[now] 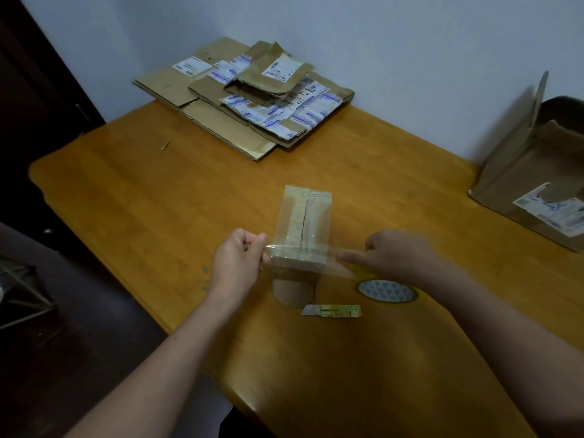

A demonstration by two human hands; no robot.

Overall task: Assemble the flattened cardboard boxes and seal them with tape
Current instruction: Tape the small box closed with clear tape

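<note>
A small assembled cardboard box (303, 222) stands on the wooden table (158, 191), its top seam covered with clear tape. A strip of clear tape (313, 259) stretches across the near end of the box. My left hand (235, 262) pinches the strip's left end. My right hand (395, 252) holds the right end, with a finger pointing left along the strip. The tape roll (387, 290) lies flat just under my right wrist. A yellow-green utility knife (331, 310) lies in front of the box.
A pile of flattened cardboard boxes (243, 96) with shipping labels lies at the table's far edge by the wall. A larger open box (534, 172) with raised flaps sits at the right edge. A small cardboard scrap (165, 146) lies at the far left.
</note>
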